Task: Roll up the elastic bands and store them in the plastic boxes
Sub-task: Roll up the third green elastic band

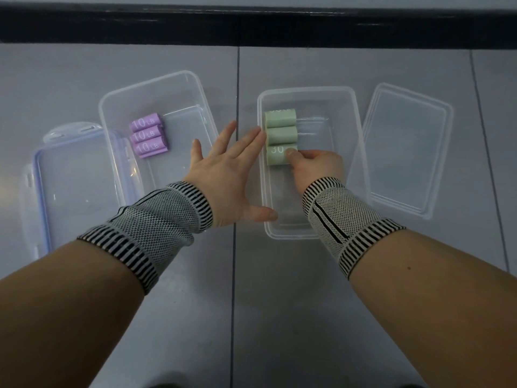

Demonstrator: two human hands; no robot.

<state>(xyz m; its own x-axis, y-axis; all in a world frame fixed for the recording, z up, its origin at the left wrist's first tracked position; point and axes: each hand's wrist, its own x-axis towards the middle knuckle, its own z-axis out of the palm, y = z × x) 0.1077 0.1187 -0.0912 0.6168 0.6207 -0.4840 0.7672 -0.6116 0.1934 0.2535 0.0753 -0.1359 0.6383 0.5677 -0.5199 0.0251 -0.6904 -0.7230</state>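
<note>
Two clear plastic boxes stand on the grey table. The left box (156, 91) holds three purple rolled bands (147, 134) marked 10 LB, stacked along its left wall. The right box (347, 107) holds three green rolled bands (280, 127) along its left wall. My right hand (316, 163) reaches into the right box and pinches the nearest green roll (275, 159), marked 30. Between the boxes, my left hand (223, 175) is spread flat, its fingertips touching the outer left wall of the right box.
A clear lid with blue trim (70, 186) lies left of the left box. A plain clear lid (405, 152) lies right of the right box. A dark strip (251, 26) runs along the table's far edge. Both wrists wear striped knit bands.
</note>
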